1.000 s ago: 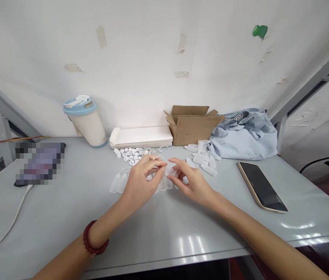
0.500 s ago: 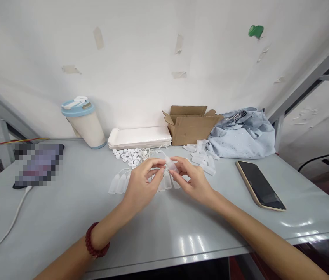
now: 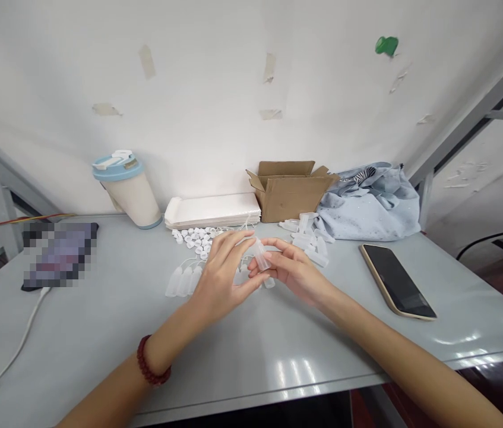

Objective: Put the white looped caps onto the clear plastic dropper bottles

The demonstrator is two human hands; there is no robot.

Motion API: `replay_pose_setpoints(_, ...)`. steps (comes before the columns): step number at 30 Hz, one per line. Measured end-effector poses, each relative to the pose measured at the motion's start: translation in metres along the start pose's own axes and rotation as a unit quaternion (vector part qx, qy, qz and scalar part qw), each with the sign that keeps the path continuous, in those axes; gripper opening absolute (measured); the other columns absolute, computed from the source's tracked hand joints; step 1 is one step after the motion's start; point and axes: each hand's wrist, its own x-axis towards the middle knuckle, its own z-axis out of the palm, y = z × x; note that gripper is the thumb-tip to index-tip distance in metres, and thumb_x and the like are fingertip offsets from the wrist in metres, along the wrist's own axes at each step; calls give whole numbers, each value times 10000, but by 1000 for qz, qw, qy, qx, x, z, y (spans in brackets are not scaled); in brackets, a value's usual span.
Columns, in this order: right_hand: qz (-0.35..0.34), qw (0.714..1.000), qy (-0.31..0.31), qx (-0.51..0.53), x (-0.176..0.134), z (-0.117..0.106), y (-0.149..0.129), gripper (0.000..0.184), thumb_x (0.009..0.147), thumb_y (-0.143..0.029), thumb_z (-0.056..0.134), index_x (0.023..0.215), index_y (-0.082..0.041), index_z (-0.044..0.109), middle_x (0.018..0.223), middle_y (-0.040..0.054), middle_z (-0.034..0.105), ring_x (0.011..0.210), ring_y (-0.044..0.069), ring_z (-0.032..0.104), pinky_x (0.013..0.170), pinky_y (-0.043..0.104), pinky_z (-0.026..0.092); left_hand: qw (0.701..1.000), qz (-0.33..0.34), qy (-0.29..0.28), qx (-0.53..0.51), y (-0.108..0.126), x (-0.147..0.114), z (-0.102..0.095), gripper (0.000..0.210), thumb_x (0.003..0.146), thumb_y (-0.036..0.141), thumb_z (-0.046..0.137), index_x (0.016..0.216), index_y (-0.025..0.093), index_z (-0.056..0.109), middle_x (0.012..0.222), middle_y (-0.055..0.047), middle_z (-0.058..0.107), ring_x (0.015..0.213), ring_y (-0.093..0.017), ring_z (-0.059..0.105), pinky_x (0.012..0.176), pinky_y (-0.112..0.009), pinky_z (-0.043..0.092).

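Observation:
A small translucent plastic tube [image 3: 260,254] is held up at a tilt between my two hands. My right hand [image 3: 298,270] is closed on it, thumb in front and fingers behind. My left hand [image 3: 222,270] reaches round from the other side, its index finger by the tube's upper end and its thumb by the lower end. A thin white cord [image 3: 247,221] shows just above the tube. Under and beside my left hand lies a row of similar tubes with cord loops [image 3: 183,280], partly hidden. Small white caps [image 3: 195,239] are piled behind it.
Loose translucent tubes [image 3: 307,238] lie near an open cardboard box [image 3: 298,199]. White envelopes [image 3: 215,209] are stacked against the wall, with a lidded cup [image 3: 130,193] to their left. A blue cloth bag [image 3: 373,205], a phone [image 3: 397,282] and a blurred device on a cable [image 3: 59,255] flank the workspace.
The tube has turned more upright and is now gripped deeper in my right hand. My left fingers have opened from a pinch near its top to span its length.

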Motion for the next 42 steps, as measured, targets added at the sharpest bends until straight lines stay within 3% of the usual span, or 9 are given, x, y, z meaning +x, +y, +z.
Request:
replay_pose_setpoints(3, 11, 1000, -4, -13, 0, 0, -2, 316, 837, -325, 590, 1106, -181, 505, 852, 68, 697, 863, 189, 657, 798, 347, 493, 1000, 3, 5, 5, -1, -1, 1, 428, 814, 265, 655, 1204, 195, 494, 1200, -97, 569, 1162, -254, 460, 1010, -457, 385)
replay_pose_setpoints(6, 2, 993, 14, -121, 1, -2, -4, 300, 830, -348, 592, 1065, -176, 522, 804, 46, 687, 763, 169, 644, 704, 306, 494, 1000, -1, -4, 4, -1, -2, 4, 409, 812, 227, 638, 1197, 200, 502, 1174, -90, 586, 1153, -265, 464, 1000, -470, 393)
replay_pose_setpoints(11, -33, 924, 72, -374, 1, -11, -12, 196, 806, -331, 595, 847, -147, 650, 742, 20, 637, 648, 123, 561, 572, 229, 425, 998, 7, -55, -5, 3, -5, 16, 452, 797, 215, 641, 1224, 190, 493, 1181, -96, 595, 1155, -291, 455, 969, -476, 420)
replay_pose_setpoints(16, 60, 902, 41, -425, -1, -25, -22, 241, 796, -350, 566, 765, -134, 671, 633, 17, 613, 564, 127, 559, 496, 219, 421, 994, -22, -108, -4, 9, -5, 29, 427, 812, 238, 630, 1216, 184, 500, 1196, -96, 590, 1151, -302, 439, 927, -481, 437)
replay_pose_setpoints(22, 140, 855, 14, -499, 2, -37, -22, 274, 787, -332, 528, 620, -142, 634, 518, 20, 595, 460, 127, 526, 457, 232, 406, 980, -41, -194, -8, 12, -5, 37, 337, 800, 220, 629, 1120, 166, 537, 1145, -93, 606, 1122, -290, 453, 905, -452, 454)
replay_pose_setpoints(30, 152, 860, 21, -487, 8, -35, -13, 162, 726, -228, 536, 619, -145, 625, 511, 7, 610, 469, 138, 561, 517, 246, 439, 972, -64, -224, 32, 10, -4, 39, 279, 815, 238, 578, 1085, 175, 549, 1148, -96, 611, 1133, -292, 460, 909, -466, 443)
replay_pose_setpoints(42, 118, 867, 33, -482, 10, -37, -8, 167, 751, -219, 519, 734, -136, 663, 574, 21, 648, 555, 168, 608, 549, 264, 469, 974, -64, -212, 50, 6, -6, 37, 309, 811, 232, 602, 1105, 159, 536, 1163, -101, 601, 1171, -308, 439, 926, -472, 427)
